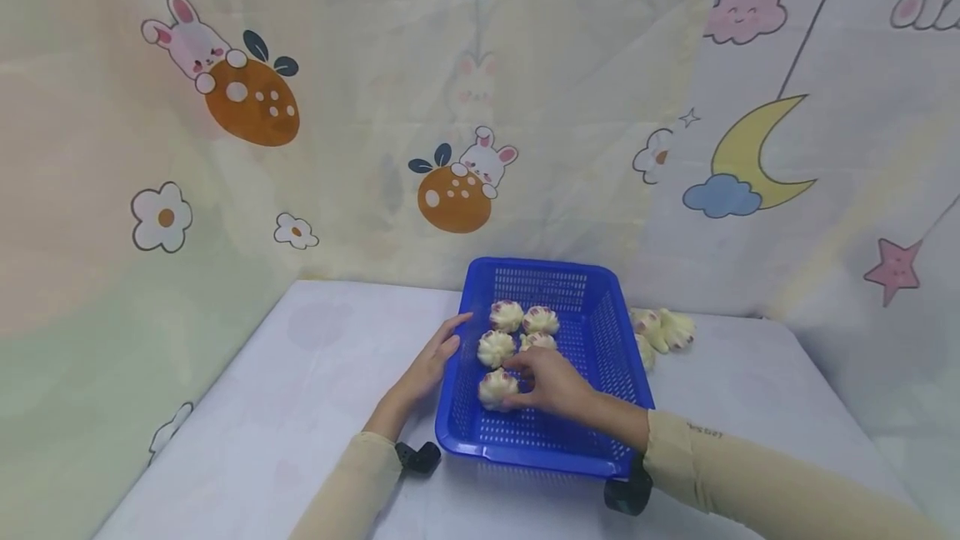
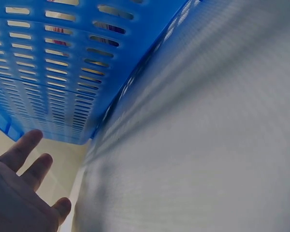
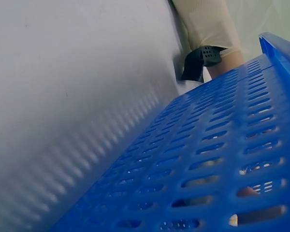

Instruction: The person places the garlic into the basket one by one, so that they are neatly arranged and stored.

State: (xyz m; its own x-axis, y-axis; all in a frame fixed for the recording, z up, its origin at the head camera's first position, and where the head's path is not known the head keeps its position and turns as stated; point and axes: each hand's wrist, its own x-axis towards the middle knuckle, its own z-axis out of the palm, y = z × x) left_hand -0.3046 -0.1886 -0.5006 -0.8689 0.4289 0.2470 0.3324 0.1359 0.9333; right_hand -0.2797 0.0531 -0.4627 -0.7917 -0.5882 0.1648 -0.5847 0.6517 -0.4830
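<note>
Inside a blue plastic basket [image 1: 551, 458] lie several round, ridged, cream-coloured pieces with purple-red streaks, grouped on the left side of its floor. My right hand [image 1: 553, 383] reaches in over the right rim and pinches the nearest ridged piece [image 1: 497, 391] between thumb and fingers. Just behind those fingers is another ridged piece [image 1: 538, 342], partly covered. At the basket's left rim, my left hand [image 1: 427, 365] rests with its fingers extended. In the left wrist view, the left hand [image 2: 19, 193] has its fingers spread beside the slotted wall [image 2: 53, 72].
More cream ridged pieces [image 1: 671, 330] lie on the white-covered table [image 1: 337, 365], beyond the basket's right side. A printed cloth backdrop [image 1: 360, 107] hangs behind. Black wrist mounts [image 1: 628, 492] sit close to the basket's near edge.
</note>
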